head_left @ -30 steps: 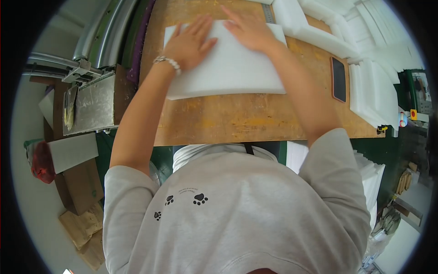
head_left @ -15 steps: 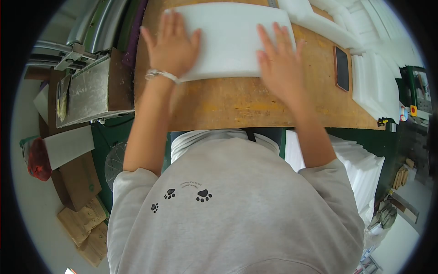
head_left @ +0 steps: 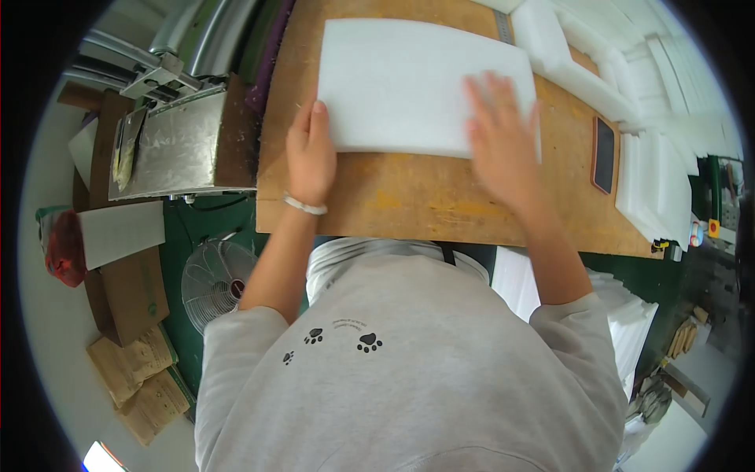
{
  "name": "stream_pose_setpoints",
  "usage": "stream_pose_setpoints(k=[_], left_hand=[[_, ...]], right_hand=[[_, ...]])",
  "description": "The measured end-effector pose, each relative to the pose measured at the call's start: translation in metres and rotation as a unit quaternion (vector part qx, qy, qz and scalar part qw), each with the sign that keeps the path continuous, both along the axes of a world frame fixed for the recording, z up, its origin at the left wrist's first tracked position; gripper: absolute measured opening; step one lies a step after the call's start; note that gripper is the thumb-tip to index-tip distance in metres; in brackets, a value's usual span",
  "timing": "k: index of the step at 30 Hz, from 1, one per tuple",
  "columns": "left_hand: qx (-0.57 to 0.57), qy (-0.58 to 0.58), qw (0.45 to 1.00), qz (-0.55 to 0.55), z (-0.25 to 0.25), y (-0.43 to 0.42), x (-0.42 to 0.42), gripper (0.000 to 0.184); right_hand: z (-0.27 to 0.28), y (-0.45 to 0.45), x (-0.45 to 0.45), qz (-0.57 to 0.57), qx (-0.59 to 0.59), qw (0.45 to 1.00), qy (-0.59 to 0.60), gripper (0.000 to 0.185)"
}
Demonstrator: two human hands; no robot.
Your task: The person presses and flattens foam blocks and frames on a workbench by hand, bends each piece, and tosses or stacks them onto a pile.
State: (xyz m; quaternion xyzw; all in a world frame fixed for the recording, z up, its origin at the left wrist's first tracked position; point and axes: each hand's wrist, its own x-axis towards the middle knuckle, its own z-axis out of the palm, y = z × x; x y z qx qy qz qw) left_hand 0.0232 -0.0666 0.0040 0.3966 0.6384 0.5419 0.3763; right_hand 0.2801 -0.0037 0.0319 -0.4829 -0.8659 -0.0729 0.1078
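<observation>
A white foam sheet [head_left: 409, 86] lies flat on the brown wooden table [head_left: 393, 197]. At the sheet's left edge, near its lower left corner, my left hand [head_left: 311, 153] grips the edge, with a white beaded bracelet on the wrist. Over the lower right part of the sheet, my right hand [head_left: 503, 138] is spread with the fingers apart, slightly blurred. Whether its palm presses on the foam cannot be made out.
A phone [head_left: 603, 155] lies at the table's right, beside stacked white foam pieces [head_left: 649, 189]. A metal ruler [head_left: 502, 27] is near the top. Machine rollers [head_left: 212, 39] and a metal box [head_left: 177, 145] stand left, above a fan [head_left: 216, 283].
My left hand went from lying spread on the sheet to its left edge. My right hand moved back toward my body and right, to the sheet's lower right.
</observation>
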Motion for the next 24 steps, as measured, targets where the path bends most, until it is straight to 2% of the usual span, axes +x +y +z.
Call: stream_pose_setpoints(k=[2,4,6,9,10,11,12,14,15,16,19,21,24], left_hand=[[0.059,-0.017,0.997,0.041,-0.006,0.001,0.012,0.046],[0.114,-0.037,0.989,0.086,-0.011,0.000,0.018,0.042],[0.101,-0.030,0.991,0.082,-0.010,-0.002,0.018,0.042],[0.058,-0.007,0.997,0.051,-0.010,-0.003,0.016,0.043],[0.055,-0.007,0.997,0.056,-0.010,-0.001,0.015,0.043],[0.089,0.057,0.992,0.063,-0.011,0.001,0.013,0.043],[0.123,0.121,0.983,0.067,-0.011,0.004,0.012,0.043],[0.190,0.248,0.947,0.068,-0.010,0.007,0.011,0.044],[0.189,0.250,0.947,0.066,-0.005,0.007,0.009,0.044],[0.149,0.315,0.937,0.025,0.002,0.006,0.004,0.044],[0.032,0.490,0.865,-0.100,0.020,0.001,-0.009,0.046],[0.037,0.423,0.901,-0.084,0.014,0.002,-0.008,0.046],[0.040,0.416,0.905,-0.082,0.013,0.002,-0.006,0.046]], right_hand=[[-0.005,-0.002,-0.055,0.104,-0.047,0.991,0.068,0.055],[-0.009,0.008,-0.105,0.148,-0.056,0.984,0.080,0.055],[-0.017,0.028,-0.148,0.189,-0.043,0.976,0.094,0.054],[-0.028,0.070,-0.200,0.183,-0.032,0.974,0.132,0.053],[-0.020,0.080,-0.211,0.161,-0.038,0.980,0.109,0.053],[-0.007,0.090,-0.219,0.138,-0.043,0.986,0.086,0.054],[0.006,0.105,-0.221,0.140,-0.047,0.985,0.088,0.054],[0.025,0.137,-0.220,0.071,-0.160,0.984,0.022,0.067],[0.027,0.152,-0.223,0.066,-0.266,0.962,0.010,0.068],[0.027,0.164,-0.223,0.061,-0.368,0.928,-0.004,0.069],[0.039,0.178,-0.185,0.109,-0.405,0.908,-0.006,0.069],[0.027,0.190,-0.154,0.048,-0.390,0.919,0.022,0.070],[0.035,0.201,-0.089,0.002,-0.356,0.934,-0.017,0.069]])
